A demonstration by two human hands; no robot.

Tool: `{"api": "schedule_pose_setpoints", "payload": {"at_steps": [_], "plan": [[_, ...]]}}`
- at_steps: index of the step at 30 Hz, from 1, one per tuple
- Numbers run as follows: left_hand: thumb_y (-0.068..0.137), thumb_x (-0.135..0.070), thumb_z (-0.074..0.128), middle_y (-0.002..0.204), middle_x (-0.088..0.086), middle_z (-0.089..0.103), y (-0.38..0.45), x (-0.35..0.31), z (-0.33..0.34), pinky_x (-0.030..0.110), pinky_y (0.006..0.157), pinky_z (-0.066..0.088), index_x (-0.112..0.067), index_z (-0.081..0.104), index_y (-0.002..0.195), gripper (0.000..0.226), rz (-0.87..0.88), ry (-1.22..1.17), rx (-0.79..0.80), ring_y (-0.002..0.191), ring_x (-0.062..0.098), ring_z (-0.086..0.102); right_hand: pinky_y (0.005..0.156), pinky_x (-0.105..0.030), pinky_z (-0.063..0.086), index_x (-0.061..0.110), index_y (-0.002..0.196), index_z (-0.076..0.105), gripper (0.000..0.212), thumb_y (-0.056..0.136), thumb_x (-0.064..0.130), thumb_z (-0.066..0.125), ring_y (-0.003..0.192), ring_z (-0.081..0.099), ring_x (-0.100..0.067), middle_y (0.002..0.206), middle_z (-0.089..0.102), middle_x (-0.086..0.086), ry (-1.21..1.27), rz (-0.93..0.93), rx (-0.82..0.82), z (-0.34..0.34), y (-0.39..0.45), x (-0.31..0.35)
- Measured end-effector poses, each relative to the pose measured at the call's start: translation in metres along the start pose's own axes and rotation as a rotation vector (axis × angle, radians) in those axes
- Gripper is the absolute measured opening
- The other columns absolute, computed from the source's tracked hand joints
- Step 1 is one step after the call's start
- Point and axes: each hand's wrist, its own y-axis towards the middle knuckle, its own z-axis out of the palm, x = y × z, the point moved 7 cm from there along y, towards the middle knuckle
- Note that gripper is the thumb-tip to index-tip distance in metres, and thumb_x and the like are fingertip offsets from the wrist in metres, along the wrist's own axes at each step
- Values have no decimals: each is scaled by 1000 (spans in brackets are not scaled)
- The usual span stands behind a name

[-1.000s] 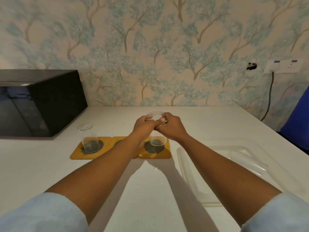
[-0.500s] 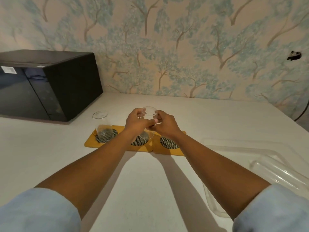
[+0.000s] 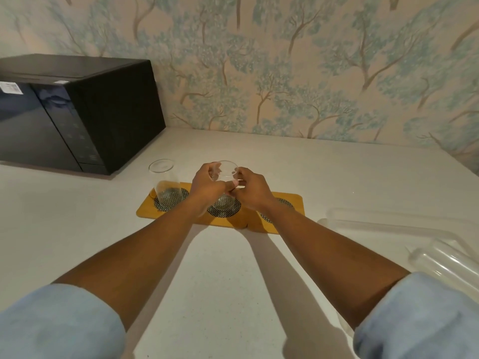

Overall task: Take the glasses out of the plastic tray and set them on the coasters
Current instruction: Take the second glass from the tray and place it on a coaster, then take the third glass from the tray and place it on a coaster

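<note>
Three yellow coasters with dark mesh centres lie in a row on the white counter. A clear glass [image 3: 166,185] stands upright on the left coaster [image 3: 155,207]. A second clear glass [image 3: 226,177] is upright over the middle coaster [image 3: 224,213], its base at or just above the mesh. My left hand [image 3: 207,186] and my right hand [image 3: 250,189] both grip that glass near its rim. The right coaster [image 3: 290,203] holds nothing and is partly hidden by my right wrist. A third glass [image 3: 440,260] lies on its side in the clear plastic tray [image 3: 388,224] at the right.
A black microwave [image 3: 77,112] stands at the back left against the wallpapered wall. The tray runs off the right edge of the view. Bare white counter lies between me and the coasters.
Both hands carried the glass from over the right coaster to the middle coaster and lowered it. The view shifted left and down.
</note>
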Motion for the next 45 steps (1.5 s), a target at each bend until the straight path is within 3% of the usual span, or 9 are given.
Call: {"api": "schedule_pose_setpoints", "payload": {"at_steps": [4,9,16,22,28,33,37,41,45], "plan": [[74,-19,85,129,0,56,1,-8,6,22,79,48,-18,49,138,73,6,-7,22,117,19,54,82,-29,53,4,125,54,53,79,15,77,108,66,-26,122,66,-12,-27,-15,-17,-7,1,3],[75,-16,85,129,0,56,1,-5,3,20,75,47,-16,47,140,75,-10,-10,16,116,19,54,77,-24,48,4,123,56,46,82,17,74,109,66,-25,125,65,-12,-54,-11,-13,-4,2,5],[75,-26,85,151,5,43,-3,-1,-1,30,104,41,-20,32,150,93,11,151,-19,135,25,44,91,-42,54,2,127,52,55,80,19,75,113,62,-32,127,63,-15,-95,27,10,6,0,1],[82,-47,74,161,0,30,-23,-39,-5,26,97,33,-27,28,149,83,265,294,-214,143,24,36,100,-35,45,4,145,37,73,84,22,74,128,53,-27,144,51,-14,-74,58,-27,-21,-6,1],[91,-38,63,164,-2,25,-44,-75,25,42,108,43,-31,34,144,61,440,292,-211,147,24,33,101,-37,47,5,143,40,69,86,27,72,126,55,-27,142,53,-14,-45,76,-151,-68,-25,0],[96,-31,58,156,-1,41,-69,-98,67,22,94,36,-25,41,144,52,478,240,-125,134,22,48,99,-39,50,6,140,45,65,85,29,71,121,58,-27,137,57,-13,-61,95,-273,-113,-52,-8],[98,-29,55,136,-5,60,-85,-109,107,25,90,42,-25,48,138,41,468,181,-37,115,9,57,97,-40,50,5,134,50,58,86,29,69,118,58,-27,131,59,-12,-119,124,-375,-152,-76,-22],[98,-24,52,121,-6,66,-98,-114,148,38,94,52,-24,53,130,32,468,93,64,108,12,62,97,-39,49,6,131,53,54,86,30,69,117,58,-27,130,59,-11,-162,191,-453,-188,-101,-42],[99,-25,50,115,-4,66,-113,-117,192,28,80,49,-24,56,127,28,429,110,172,92,10,62,97,-40,49,7,129,54,53,84,30,70,115,59,-28,129,58,-11,-199,266,-516,-221,-128,-65]]}}
